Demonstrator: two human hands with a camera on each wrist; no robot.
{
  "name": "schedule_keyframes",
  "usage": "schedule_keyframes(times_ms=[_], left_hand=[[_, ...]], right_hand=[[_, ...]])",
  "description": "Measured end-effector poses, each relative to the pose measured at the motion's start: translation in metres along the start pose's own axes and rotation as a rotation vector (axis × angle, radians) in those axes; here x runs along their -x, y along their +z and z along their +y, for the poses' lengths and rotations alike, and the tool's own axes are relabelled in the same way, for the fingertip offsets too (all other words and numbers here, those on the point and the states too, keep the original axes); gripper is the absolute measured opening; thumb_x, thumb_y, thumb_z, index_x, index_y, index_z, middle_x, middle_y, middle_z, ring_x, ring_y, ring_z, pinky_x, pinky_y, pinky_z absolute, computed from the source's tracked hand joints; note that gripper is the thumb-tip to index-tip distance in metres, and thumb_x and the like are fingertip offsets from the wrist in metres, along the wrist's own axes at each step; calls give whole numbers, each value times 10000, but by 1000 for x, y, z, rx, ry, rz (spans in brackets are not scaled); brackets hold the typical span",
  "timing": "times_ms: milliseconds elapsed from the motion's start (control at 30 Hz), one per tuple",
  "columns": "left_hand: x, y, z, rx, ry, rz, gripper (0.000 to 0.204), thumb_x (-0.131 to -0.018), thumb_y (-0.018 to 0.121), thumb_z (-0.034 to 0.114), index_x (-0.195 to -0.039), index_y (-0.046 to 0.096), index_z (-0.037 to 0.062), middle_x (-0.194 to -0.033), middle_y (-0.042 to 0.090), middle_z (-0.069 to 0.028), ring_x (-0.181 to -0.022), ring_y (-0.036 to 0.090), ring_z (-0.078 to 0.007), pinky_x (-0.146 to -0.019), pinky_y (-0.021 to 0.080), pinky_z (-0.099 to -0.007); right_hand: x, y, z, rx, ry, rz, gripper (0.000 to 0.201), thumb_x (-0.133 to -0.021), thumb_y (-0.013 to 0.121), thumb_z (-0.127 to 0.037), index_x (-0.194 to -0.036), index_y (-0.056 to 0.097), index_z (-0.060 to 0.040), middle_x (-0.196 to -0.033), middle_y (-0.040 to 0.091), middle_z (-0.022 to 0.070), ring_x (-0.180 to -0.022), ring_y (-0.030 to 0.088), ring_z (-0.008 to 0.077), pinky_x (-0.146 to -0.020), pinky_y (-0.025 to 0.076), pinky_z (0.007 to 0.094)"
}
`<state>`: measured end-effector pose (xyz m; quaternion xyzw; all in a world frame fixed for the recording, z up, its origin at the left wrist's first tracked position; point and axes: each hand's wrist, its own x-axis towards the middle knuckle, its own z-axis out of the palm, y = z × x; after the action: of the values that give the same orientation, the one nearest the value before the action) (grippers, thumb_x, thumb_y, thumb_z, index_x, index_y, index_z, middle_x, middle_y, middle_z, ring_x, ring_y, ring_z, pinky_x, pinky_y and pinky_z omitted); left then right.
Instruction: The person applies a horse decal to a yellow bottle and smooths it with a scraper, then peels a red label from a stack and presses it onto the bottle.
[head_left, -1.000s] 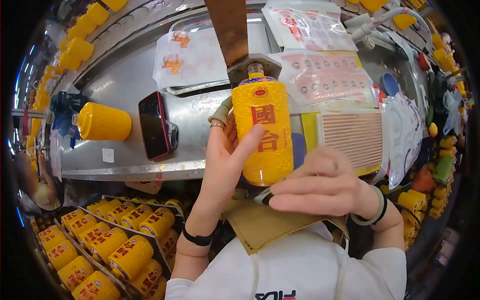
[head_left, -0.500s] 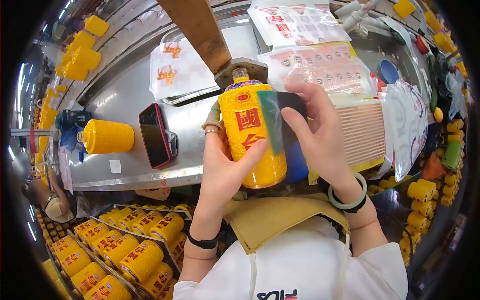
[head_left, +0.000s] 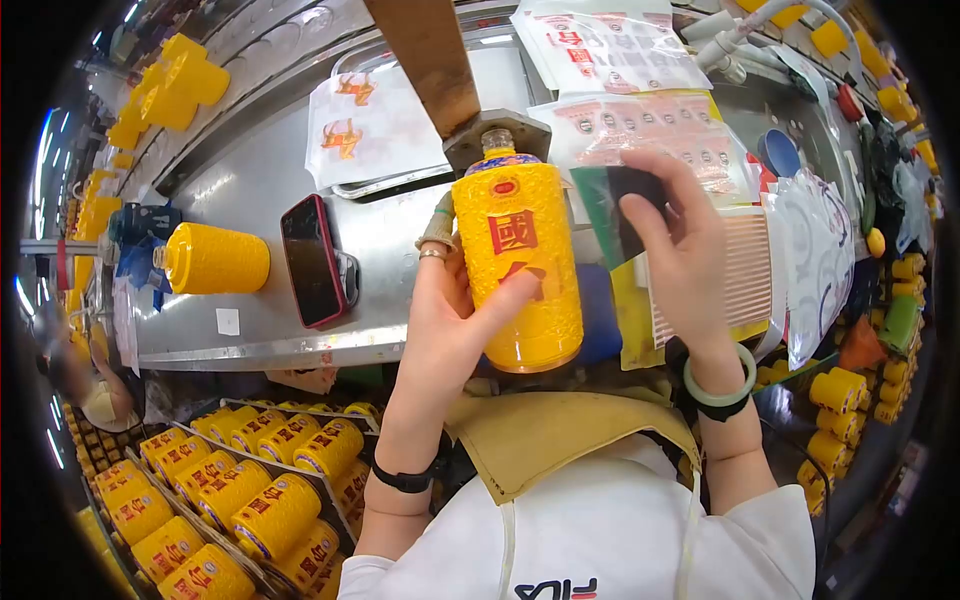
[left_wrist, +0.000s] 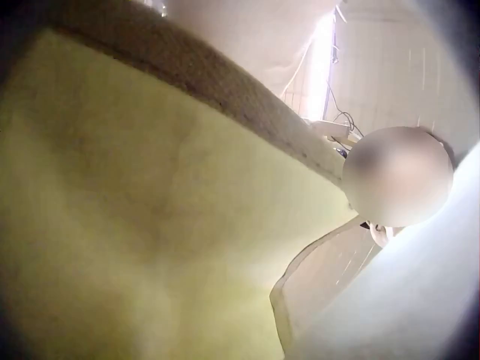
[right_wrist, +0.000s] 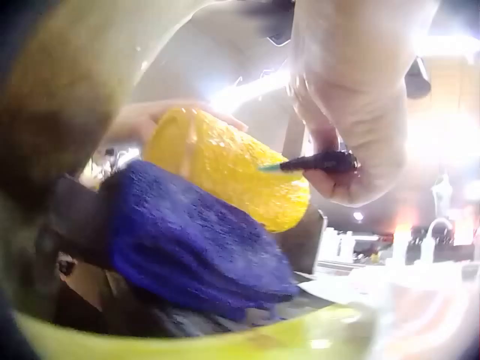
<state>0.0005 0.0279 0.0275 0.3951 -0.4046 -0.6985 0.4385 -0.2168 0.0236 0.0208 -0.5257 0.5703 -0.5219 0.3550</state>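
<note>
A yellow bottle [head_left: 530, 235] with red characters and a clear glass neck lies in front of me, neck pointing away, its top end against a metal bracket [head_left: 540, 140]. My left hand [head_left: 450, 320] grips the bottle from the left, thumb across its front and fingers mostly hidden behind. My right hand [head_left: 685, 260] pinches a squeegee with a green blade [head_left: 597, 205] and black handle, held to the right of the bottle. In the right wrist view the squeegee [right_wrist: 322, 162] appears edge-on, overlapping the bottle [right_wrist: 225, 165]. A blue cloth [right_wrist: 187, 232] lies below the bottle there.
A phone [head_left: 312, 260] and another yellow bottle [head_left: 215, 258] are on the metal table at left. Decal sheets [head_left: 640, 135] and a striped sheet [head_left: 740, 265] lie at right. Crated yellow bottles [head_left: 270, 510] stand at lower left. A tan apron [left_wrist: 150, 195] fills the left wrist view.
My right hand rose with the squeegee from near the bottle's base, brought the blade over the bottle's front, then moved off right. My left hand has kept its hold on the bottle.
</note>
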Motion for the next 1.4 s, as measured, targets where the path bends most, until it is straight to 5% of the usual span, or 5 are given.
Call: schedule_keyframes(times_ms=[333,900,1100,1233,1400], left_hand=[[4,-10,-12,45,105,-70,693,-1017,544,22,-1613,195,-35,-1582,401,-149,-1457,401,-241,-1197,325,-394],[5,-19,-20,108,89,-96,676,-1055,517,119,-1625,176,-6,-1603,375,-143,-1465,390,-238,-1206,316,-398],[2,-27,-30,342,75,-150,714,-1104,427,421,-1633,166,19,-1632,336,-160,-1503,345,-276,-1225,285,-427],[4,-23,-36,217,79,-59,781,-1092,328,570,-1616,215,2,-1641,325,-177,-1511,332,-285,-1233,263,-445],[21,-25,-35,-25,143,159,802,-1090,270,606,-1593,277,-18,-1606,379,-196,-1487,365,-302,-1227,262,-455]], right_hand=[[-10,10,-34,91,-357,-59,398,-892,661,82,-1275,634,-24,-1122,708,92,-1010,693,185,-913,534,304],[-21,14,-54,503,-845,-204,266,-785,695,12,-1031,746,-75,-1030,759,54,-870,663,227,-777,524,355],[17,17,-60,522,-1028,-694,250,-771,682,-173,-1017,706,-138,-960,638,6,-813,579,196,-743,530,366],[-32,25,-48,535,-799,-379,241,-825,708,-142,-1059,688,-90,-962,664,40,-833,617,252,-729,504,387],[-16,3,-10,658,-1147,-362,200,-820,722,-176,-1019,703,-184,-1055,682,-11,-865,619,196,-780,529,343]])
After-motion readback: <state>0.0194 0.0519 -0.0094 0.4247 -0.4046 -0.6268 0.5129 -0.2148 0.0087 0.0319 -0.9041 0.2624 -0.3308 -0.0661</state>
